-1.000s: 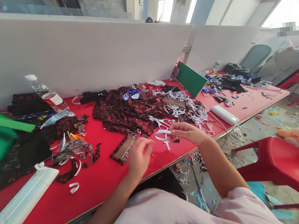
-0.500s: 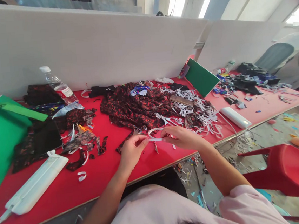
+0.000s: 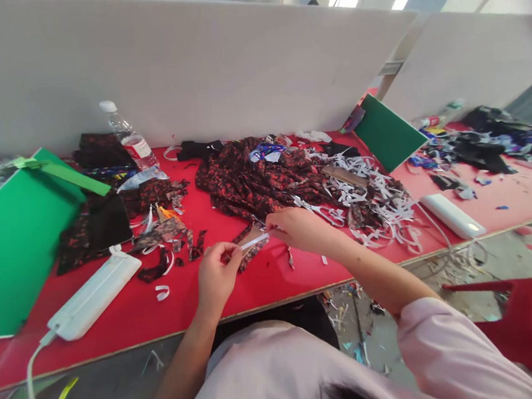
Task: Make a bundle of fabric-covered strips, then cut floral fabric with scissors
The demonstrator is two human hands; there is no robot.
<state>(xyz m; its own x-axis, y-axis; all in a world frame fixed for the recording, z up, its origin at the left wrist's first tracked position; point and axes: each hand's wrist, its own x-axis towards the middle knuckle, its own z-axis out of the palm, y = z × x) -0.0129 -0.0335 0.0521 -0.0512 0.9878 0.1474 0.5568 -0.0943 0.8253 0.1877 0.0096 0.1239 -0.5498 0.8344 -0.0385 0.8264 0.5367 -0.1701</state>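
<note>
At mid-frame, the left hand and right hand pinch the two ends of a white strip stretched between them, above the red table. Just behind lie floral fabric, scissors and white paper trimmings (a tangled heap). A water bottle stands at upper left.

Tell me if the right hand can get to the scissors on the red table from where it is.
Probably yes. The right hand pinches one end of a white strip, and the scissors lie just beyond it on the fabric scraps, uncovered. It would likely have to let go of the strip first.
</note>
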